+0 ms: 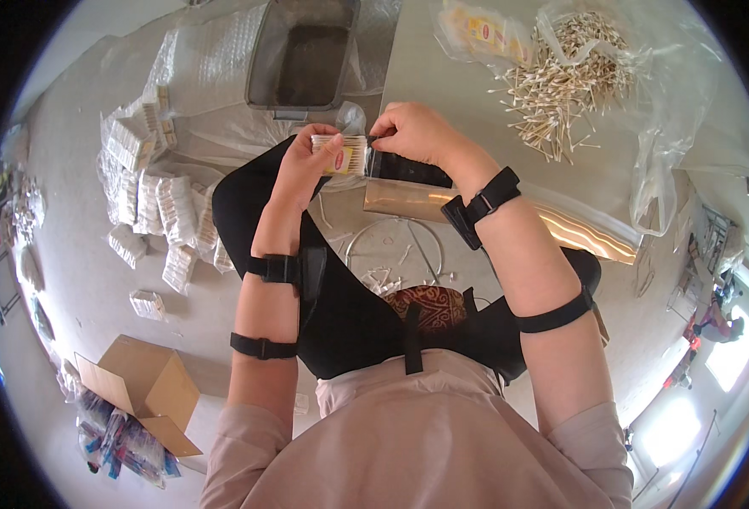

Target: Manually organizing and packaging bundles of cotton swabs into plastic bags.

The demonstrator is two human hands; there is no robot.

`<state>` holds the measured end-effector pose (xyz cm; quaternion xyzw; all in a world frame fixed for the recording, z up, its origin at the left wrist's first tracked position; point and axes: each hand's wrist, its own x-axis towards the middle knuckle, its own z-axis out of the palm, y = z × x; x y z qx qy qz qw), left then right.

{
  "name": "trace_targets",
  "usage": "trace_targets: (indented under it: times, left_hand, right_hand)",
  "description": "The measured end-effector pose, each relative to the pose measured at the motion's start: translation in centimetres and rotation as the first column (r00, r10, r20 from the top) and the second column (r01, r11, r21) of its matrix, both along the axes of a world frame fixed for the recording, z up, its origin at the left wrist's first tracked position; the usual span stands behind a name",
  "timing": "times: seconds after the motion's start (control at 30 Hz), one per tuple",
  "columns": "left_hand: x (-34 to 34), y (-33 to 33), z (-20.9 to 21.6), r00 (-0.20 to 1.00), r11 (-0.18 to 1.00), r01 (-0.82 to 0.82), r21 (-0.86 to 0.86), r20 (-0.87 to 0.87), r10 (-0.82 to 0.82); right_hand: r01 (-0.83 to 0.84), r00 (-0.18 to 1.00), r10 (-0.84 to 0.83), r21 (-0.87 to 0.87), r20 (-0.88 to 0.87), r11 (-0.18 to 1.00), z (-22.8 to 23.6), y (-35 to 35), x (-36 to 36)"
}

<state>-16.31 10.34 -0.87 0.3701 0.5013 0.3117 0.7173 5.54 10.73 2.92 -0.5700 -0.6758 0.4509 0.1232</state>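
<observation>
As I watch remotely, my left hand (300, 163) grasps the swab packet (350, 159) near twelve o'clock. My right hand (421, 133) has its fingers at the packet's three-o'clock end; whether they grip, I cannot tell.

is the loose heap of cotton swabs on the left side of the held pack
No, the loose heap lies on the table, to the right of the pack in the left hand.
</observation>
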Motion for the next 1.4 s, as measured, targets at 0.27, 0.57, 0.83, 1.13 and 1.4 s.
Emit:
trace_targets:
  times: [0.27, 0.57, 0.83, 1.13, 1.4]
  left_hand:
    - [0.4, -0.6, -0.1, 0.999, 0.998, 0.051, 0.034, 0.001, -0.051]
    - [1.8, -0.7, 0.4, 0.997, 0.997, 0.077, -0.017, -0.001, -0.077]
    - [3.0, -1.0, 0.4, 0.993, 0.996, 0.087, 0.006, -0.083, -0.086]
    - [2.6, -1.3, -0.4, 0.984, 0.999, 0.036, 0.02, -0.175, -0.032]
    - [1.8, -1.6, -1.6, 0.993, 0.993, -0.091, -0.077, -0.078, 0.085]
  right_hand:
    - [0.073, 0.997, -0.075, 0.087, 0.024, 0.994, -0.6, -0.9, -0.3]
    - [0.093, 0.991, -0.097, 0.051, 0.089, 0.994, -0.7, -0.9, 0.6]
    - [0.077, 0.991, -0.083, 0.066, 0.105, 0.995, -0.3, -1.1, 1.4]
    - [0.159, 0.983, -0.169, 0.134, 0.068, 0.978, 0.3, -2.5, 1.1]
    - [0.093, 0.952, -0.231, 0.533, 0.198, 0.841, 1.2, -8.4, -1.2]
